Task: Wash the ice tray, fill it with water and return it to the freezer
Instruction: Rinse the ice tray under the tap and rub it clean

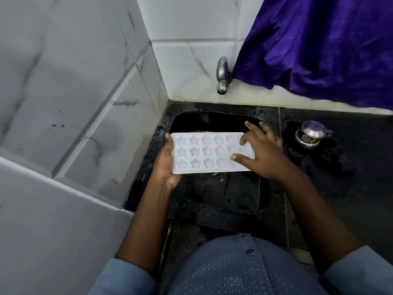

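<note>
Left hand (168, 167) grips ice tray (204, 154); right hand (258, 151) spread flat on it.

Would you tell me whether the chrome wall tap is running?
Off: no stream falls from the chrome wall tap toward the white plastic ice tray.

The white ice tray (209, 153) was held level, cavities up, above the black sink (212, 122). It showed three rows of moulded hollows, star shapes toward its left end and rounded flower shapes further right.
</note>
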